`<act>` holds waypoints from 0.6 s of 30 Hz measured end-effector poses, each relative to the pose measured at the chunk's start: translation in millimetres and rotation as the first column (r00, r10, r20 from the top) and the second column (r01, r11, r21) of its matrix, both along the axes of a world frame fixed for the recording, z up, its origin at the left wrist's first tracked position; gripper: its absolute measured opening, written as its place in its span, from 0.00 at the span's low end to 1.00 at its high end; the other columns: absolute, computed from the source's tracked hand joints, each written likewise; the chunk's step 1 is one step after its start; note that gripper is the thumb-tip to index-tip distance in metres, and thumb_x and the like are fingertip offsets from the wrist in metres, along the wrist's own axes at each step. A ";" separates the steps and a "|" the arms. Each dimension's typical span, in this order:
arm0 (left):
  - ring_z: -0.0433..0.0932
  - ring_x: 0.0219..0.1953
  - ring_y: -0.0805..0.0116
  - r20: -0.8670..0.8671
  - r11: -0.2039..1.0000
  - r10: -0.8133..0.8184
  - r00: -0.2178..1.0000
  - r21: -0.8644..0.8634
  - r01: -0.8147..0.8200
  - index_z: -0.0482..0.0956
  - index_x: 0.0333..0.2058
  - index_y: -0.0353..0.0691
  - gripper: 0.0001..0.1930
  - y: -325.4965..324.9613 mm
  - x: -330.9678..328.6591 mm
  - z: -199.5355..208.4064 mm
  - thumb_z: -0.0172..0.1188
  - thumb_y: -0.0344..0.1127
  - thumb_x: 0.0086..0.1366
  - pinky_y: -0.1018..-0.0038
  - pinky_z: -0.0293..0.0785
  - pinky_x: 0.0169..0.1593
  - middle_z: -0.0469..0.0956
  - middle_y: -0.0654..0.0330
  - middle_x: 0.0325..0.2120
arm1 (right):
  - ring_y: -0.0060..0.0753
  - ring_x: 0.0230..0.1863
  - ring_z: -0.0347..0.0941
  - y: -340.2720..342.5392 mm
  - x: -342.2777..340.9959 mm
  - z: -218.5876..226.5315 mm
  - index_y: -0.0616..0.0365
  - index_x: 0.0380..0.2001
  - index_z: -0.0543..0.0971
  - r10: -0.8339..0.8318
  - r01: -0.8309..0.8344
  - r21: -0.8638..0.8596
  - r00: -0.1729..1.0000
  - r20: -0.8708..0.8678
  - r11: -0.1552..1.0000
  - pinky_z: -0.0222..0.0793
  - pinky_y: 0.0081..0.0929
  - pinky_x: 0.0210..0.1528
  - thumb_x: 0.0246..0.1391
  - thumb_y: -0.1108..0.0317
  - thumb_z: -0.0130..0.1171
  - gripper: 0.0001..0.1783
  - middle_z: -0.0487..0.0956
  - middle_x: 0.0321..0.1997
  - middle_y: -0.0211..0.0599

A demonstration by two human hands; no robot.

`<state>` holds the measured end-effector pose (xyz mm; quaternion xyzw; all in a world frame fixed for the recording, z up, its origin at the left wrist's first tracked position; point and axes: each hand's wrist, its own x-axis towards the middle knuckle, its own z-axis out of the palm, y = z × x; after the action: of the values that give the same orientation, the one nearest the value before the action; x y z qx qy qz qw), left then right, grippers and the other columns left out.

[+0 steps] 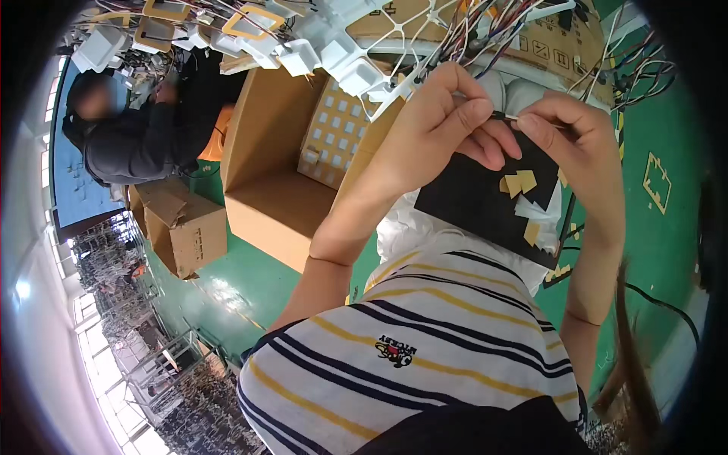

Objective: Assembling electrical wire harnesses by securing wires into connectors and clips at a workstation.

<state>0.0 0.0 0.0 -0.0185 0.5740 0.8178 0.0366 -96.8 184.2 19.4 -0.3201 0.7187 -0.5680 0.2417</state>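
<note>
My left hand (447, 114) is closed in a pinch, thumb against forefinger, on a thin dark wire (498, 115). The wire runs across the short gap to my right hand (569, 136), whose thumb and forefinger pinch its paler end. The rest of the wire is hidden by my fingers. Below both hands, a flat black board (462, 193) lies on my lap. Small yellow pieces (519, 183) and a crumpled whitish scrap (531, 208) rest on it. Just beyond my hands, bundled coloured wires (474, 34) hang over white plastic frames (398, 34).
An open cardboard box (284, 220) stands to my left, holding a panel with pale squares (334, 129). Farther left are a smaller carton (193, 239) and a seated person (125, 144) at work. Yellow scraps and a cable (663, 303) lie on the green floor at right.
</note>
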 end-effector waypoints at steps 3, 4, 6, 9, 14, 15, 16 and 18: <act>0.79 0.24 0.66 -0.018 1.000 0.021 1.000 -0.017 -0.021 0.61 0.39 0.37 0.08 1.3 -0.4 -1.0 0.43 0.36 0.72 0.76 0.78 0.32 0.79 0.42 0.27 | 0.12 0.28 0.66 1.7 -1.2 -4.1 0.65 0.31 0.79 0.027 -0.027 0.004 0.999 0.038 1.000 0.61 0.13 0.30 0.54 0.66 0.61 0.10 0.76 0.24 0.26; 0.79 0.25 0.67 0.010 1.000 0.009 1.000 0.011 -0.009 0.61 0.38 0.37 0.06 2.2 4.5 1.3 0.44 0.34 0.71 0.76 0.78 0.32 0.79 0.42 0.28 | 0.12 0.28 0.66 3.3 4.4 -5.6 0.65 0.30 0.79 0.017 -0.016 -0.020 0.999 0.050 1.000 0.60 0.13 0.30 0.54 0.66 0.61 0.10 0.76 0.24 0.25; 0.79 0.25 0.67 0.038 0.999 -0.005 0.999 0.042 0.004 0.61 0.36 0.38 0.05 4.4 8.2 3.2 0.45 0.31 0.70 0.76 0.78 0.33 0.79 0.41 0.29 | 0.12 0.28 0.66 5.0 8.7 -7.4 0.65 0.30 0.78 0.006 -0.003 -0.043 0.998 0.062 0.999 0.59 0.14 0.29 0.54 0.67 0.61 0.10 0.75 0.24 0.25; 0.79 0.23 0.66 -0.067 0.993 0.016 0.998 -0.119 -0.024 0.63 0.40 0.35 0.16 3.5 6.5 3.9 0.40 0.45 0.72 0.77 0.77 0.30 0.79 0.41 0.26 | 0.13 0.28 0.66 4.6 7.2 -6.0 0.64 0.29 0.77 0.015 -0.017 -0.060 0.999 -0.031 0.998 0.59 0.14 0.30 0.55 0.67 0.60 0.10 0.75 0.24 0.25; 0.79 0.18 0.55 0.038 0.901 -0.399 0.916 0.200 0.384 0.47 0.64 0.36 0.52 -3.2 5.7 13.4 0.15 0.77 0.56 0.73 0.78 0.23 0.78 0.34 0.26 | 0.14 0.28 0.67 -6.4 24.2 15.9 0.65 0.28 0.76 0.047 -0.065 -0.135 0.990 -0.130 0.989 0.62 0.13 0.31 0.55 0.73 0.58 0.06 0.75 0.27 0.28; 0.79 0.17 0.53 0.006 0.842 -0.460 0.888 0.320 0.434 0.43 0.66 0.37 0.54 -1.7 5.7 14.4 0.14 0.79 0.54 0.72 0.78 0.22 0.77 0.32 0.26 | 0.14 0.28 0.67 -7.5 25.7 16.7 0.65 0.28 0.76 0.050 -0.068 -0.135 0.990 -0.128 0.989 0.62 0.13 0.31 0.55 0.73 0.58 0.06 0.75 0.27 0.28; 0.79 0.19 0.50 -0.012 0.840 -0.484 0.875 0.274 0.468 0.36 0.67 0.39 0.55 -1.6 5.2 18.1 0.13 0.80 0.52 0.70 0.78 0.22 0.76 0.29 0.27 | 0.15 0.30 0.67 -8.4 26.8 17.4 0.65 0.29 0.75 0.042 -0.055 -0.108 0.992 -0.117 0.993 0.63 0.13 0.34 0.56 0.73 0.56 0.05 0.73 0.29 0.29; 0.80 0.19 0.50 -0.103 0.744 -0.501 0.860 0.456 0.488 0.35 0.66 0.39 0.55 -0.2 6.1 7.9 0.13 0.80 0.52 0.71 0.79 0.22 0.76 0.29 0.28 | 0.17 0.32 0.68 -10.3 30.4 20.9 0.65 0.31 0.74 0.038 -0.047 -0.081 0.994 -0.107 0.996 0.63 0.14 0.36 0.57 0.74 0.55 0.04 0.72 0.32 0.30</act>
<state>6.1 -0.2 7.9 0.1327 0.3436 0.8919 0.2626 -66.4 173.9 40.3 -0.3745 0.6992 -0.5745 0.2020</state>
